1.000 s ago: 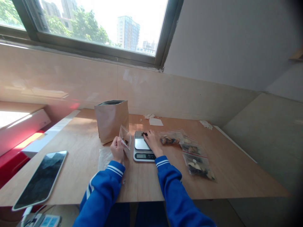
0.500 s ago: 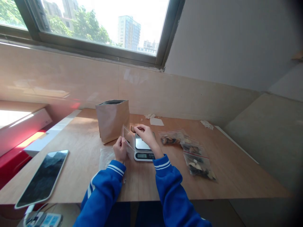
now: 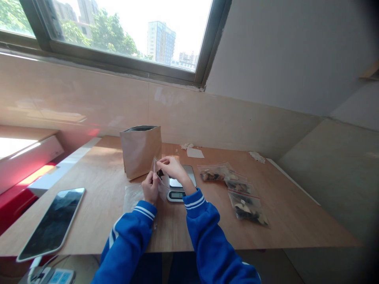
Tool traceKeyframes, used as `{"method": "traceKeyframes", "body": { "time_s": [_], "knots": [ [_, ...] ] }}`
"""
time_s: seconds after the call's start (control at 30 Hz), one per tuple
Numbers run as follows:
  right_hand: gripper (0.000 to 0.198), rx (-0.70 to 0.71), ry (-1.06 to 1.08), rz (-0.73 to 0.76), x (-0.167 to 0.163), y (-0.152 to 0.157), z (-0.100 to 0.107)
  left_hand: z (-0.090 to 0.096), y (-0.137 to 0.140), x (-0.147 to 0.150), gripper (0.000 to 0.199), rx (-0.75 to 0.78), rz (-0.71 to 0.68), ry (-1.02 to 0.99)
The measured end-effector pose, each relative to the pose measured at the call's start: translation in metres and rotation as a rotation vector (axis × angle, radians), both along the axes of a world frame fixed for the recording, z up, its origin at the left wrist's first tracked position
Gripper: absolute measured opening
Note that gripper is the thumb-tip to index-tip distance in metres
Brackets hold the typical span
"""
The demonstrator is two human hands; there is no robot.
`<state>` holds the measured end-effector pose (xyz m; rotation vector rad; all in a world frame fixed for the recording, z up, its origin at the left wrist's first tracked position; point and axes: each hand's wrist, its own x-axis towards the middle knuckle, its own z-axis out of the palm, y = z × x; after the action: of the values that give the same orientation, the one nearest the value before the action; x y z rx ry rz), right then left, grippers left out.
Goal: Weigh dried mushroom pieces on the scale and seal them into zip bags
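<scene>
My left hand (image 3: 150, 186) is closed on the edge of a clear zip bag (image 3: 164, 184), holding it up beside the scale. Some dark pieces (image 3: 160, 173) show through the plastic. At the bag's mouth, my right hand (image 3: 173, 169) is pinched, its fingertips at the opening; what they hold is hidden. Below my right hand sits a small digital scale (image 3: 175, 196) with a silver plate, partly covered by my hand and wrist. A brown paper pouch (image 3: 140, 152) stands upright with its top open, just behind my left hand.
Filled zip bags of dried pieces (image 3: 250, 209) lie to the right. Flat clear plastic bags (image 3: 133, 198) lie by my left forearm. A phone (image 3: 51, 225) with a cable rests at the left edge. A white paper (image 3: 195, 153) lies toward the wall.
My right hand has moved left from above the scale to the mouth of the zip bag, carrying a small brown piece that is now hidden. My left hand stays in place.
</scene>
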<state>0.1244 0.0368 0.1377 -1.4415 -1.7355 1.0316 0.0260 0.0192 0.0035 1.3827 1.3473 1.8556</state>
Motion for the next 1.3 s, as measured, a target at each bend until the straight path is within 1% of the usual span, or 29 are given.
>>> {"method": "traceKeyframes", "body": {
  "time_s": [0.07,0.2,0.37,0.47,0.6,0.67,0.8,0.87,0.97,1.07,1.13,1.23,1.3],
  "knots": [
    [0.014,0.003,0.011,-0.022,-0.003,0.005,-0.001,0.0,0.0,0.0,0.037,-0.001,-0.007,0.009],
    [0.018,0.127,-0.005,-0.087,-0.013,0.018,-0.008,-0.001,0.001,-0.001,0.037,-0.009,-0.017,-0.001],
    [0.014,0.206,-0.038,-0.089,-0.02,0.022,-0.013,-0.001,0.002,-0.001,0.036,-0.021,0.001,-0.014],
    [0.012,0.196,-0.033,-0.075,-0.017,0.02,-0.014,0.0,0.001,-0.001,0.037,-0.018,0.01,-0.015],
    [0.019,0.088,0.057,-0.016,-0.011,0.018,-0.015,0.003,0.0,0.0,0.037,-0.024,-0.002,-0.034],
    [0.023,0.06,0.093,0.004,-0.008,0.018,-0.016,0.004,0.0,0.0,0.036,-0.025,-0.007,-0.043],
    [0.025,0.114,0.132,-0.006,-0.007,0.018,-0.019,0.003,0.0,0.0,0.037,-0.015,-0.004,-0.032],
    [0.021,0.162,0.098,-0.019,-0.008,0.016,-0.019,0.001,0.0,0.0,0.038,-0.015,-0.004,-0.037],
    [0.012,0.26,-0.054,-0.062,-0.007,0.009,-0.018,0.0,0.001,0.0,0.038,-0.009,0.016,-0.056],
    [0.012,0.319,-0.153,-0.107,-0.005,0.001,-0.013,0.002,0.0,0.001,0.038,-0.004,0.016,-0.076],
    [0.015,0.302,-0.163,-0.097,-0.001,-0.004,-0.007,0.004,-0.001,0.002,0.038,-0.01,0.0,-0.099],
    [0.019,0.228,-0.16,-0.023,0.005,-0.012,-0.001,0.006,-0.003,0.003,0.039,-0.021,0.009,-0.117],
    [0.022,0.234,-0.138,-0.03,0.011,-0.019,-0.001,0.008,-0.005,0.004,0.039,-0.022,0.032,-0.118]
  ]
}}
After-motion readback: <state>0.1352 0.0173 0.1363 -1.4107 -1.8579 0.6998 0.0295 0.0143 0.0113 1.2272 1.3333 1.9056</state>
